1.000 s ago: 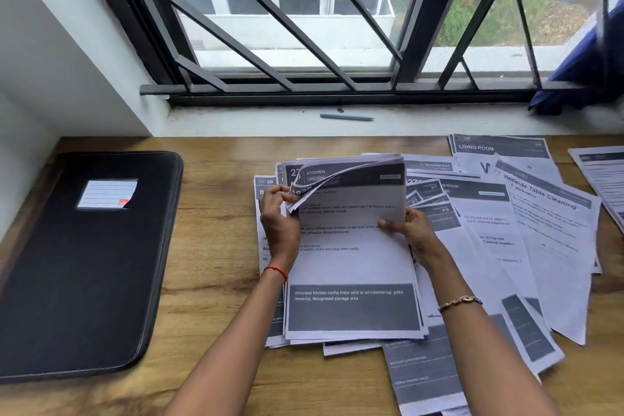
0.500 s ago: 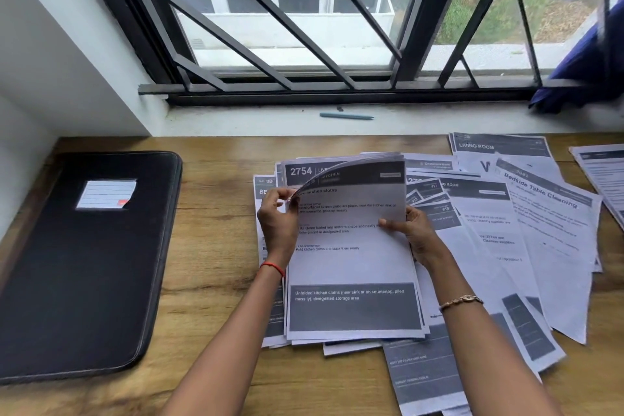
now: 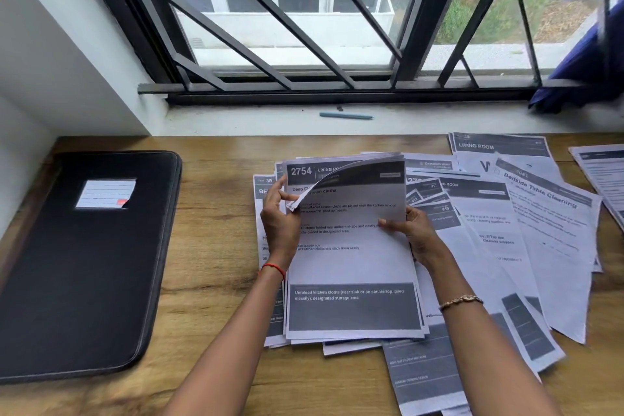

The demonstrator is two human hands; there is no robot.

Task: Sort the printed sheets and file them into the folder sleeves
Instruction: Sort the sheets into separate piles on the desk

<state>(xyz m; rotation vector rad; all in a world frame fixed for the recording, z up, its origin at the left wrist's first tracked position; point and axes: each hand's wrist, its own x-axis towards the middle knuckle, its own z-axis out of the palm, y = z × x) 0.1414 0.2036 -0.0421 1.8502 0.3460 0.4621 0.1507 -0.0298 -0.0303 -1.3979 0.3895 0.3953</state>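
A stack of printed sheets (image 3: 351,267) lies in the middle of the wooden table. My left hand (image 3: 280,219) pinches the top left corner of the top sheet and curls it down, showing a sheet headed "2754 LIVING ROOM" (image 3: 304,172) beneath. On the stack's right edge my right hand (image 3: 412,230) grips the sheets, thumb on top. More printed sheets (image 3: 526,213) are fanned out to the right. The black folder (image 3: 87,260) lies shut at the left, apart from both hands.
A blue pen (image 3: 346,115) lies on the white window sill behind the table. Dark window bars (image 3: 270,10) rise behind it. A blue cloth (image 3: 580,78) hangs at the far right. Bare wood (image 3: 219,246) shows between folder and sheets.
My left hand has peeled the top sheet's corner further down, uncovering more of the "2754" heading below. My right hand has stayed at the stack's right edge.
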